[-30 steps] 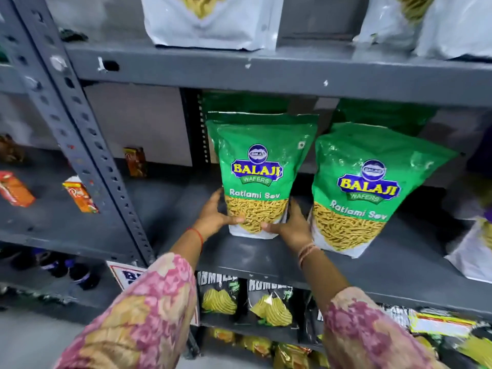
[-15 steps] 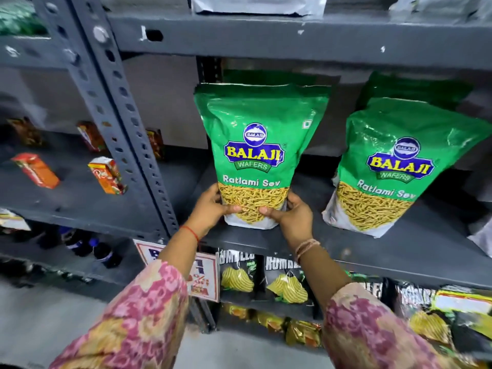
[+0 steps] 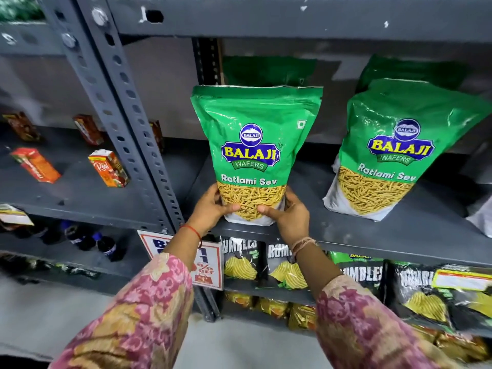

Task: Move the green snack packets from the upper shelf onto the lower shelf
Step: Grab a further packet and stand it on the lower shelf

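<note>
Since the earlier frames, the glossy green plastic Ratlami Sev snack packet (image 3: 253, 155) has been drawn forward; its white base now meets the front edge of the grey metal shelf (image 3: 372, 235). Judgement: placement nearly complete, release pending. The left hand (image 3: 210, 206) and right hand (image 3: 288, 213) clamp the packet's lower corners, thumbs pressed on its front. The packet stands upright between the hands, long axis vertical, label facing the wearer. A second green packet (image 3: 386, 155) leans well right of the right hand.
</note>
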Tool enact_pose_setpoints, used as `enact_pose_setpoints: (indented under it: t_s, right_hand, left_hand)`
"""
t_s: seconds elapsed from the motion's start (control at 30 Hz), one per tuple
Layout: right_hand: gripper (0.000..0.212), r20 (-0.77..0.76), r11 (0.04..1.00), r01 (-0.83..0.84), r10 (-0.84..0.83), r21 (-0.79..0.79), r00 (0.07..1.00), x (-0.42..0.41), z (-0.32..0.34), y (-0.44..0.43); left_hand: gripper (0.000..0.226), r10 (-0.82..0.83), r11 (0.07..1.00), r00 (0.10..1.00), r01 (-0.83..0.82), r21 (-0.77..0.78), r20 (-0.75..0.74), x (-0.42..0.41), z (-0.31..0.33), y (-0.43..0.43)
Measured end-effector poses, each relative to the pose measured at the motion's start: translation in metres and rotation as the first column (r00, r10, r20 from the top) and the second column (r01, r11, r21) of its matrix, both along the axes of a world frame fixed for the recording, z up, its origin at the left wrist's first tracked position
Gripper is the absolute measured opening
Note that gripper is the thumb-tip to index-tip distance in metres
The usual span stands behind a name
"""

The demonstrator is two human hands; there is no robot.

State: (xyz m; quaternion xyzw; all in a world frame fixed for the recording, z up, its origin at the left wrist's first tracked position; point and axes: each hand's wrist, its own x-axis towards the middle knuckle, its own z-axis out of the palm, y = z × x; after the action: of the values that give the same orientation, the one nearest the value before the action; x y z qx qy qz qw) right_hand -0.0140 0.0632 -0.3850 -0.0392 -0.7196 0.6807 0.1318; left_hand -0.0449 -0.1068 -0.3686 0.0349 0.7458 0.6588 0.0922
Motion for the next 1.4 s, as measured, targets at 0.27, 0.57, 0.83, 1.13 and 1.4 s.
enact_pose_setpoints:
  t_s: [0.27, 0.57, 0.83, 1.13, 1.4]
  right_hand:
    - [0.06, -0.214, 0.779, 0.559, -0.517, 0.283, 0.829, 0.065, -0.022, 0.084]
    - [0.094, 0.108, 0.969, 0.221, -0.233, 0.114, 0.966, 0.018, 0.002, 0.221]
    - [0.063, 0.115, 0.979, 0.117, -0.138, 0.168, 0.984, 0.017, 0.003, 0.243]
    - [0.062, 0.116, 0.973, 0.115, -0.141, 0.201, 0.983, 0.068, 0.0, 0.27]
    - [0.06, 0.111, 0.961, 0.105, -0.136, 0.255, 0.984, 0.076, -0.007, 0.267]
  left_hand:
    - [0.021, 0.335, 0.893, 0.846, -0.426, -0.147, -0.414, 0.104, -0.033, 0.063]
    - [0.115, -0.228, 0.968, 0.974, 0.227, -0.11, 0.0, -0.023, -0.014, 0.21]
    - [0.054, -0.224, 0.975, 0.97, 0.221, -0.037, -0.098, -0.025, -0.021, 0.237]
    - [0.056, -0.24, 0.971, 0.962, 0.236, -0.045, -0.132, 0.029, -0.025, 0.257]
    - [0.06, -0.248, 0.967, 0.966, 0.242, -0.081, -0.069, 0.038, -0.024, 0.254]
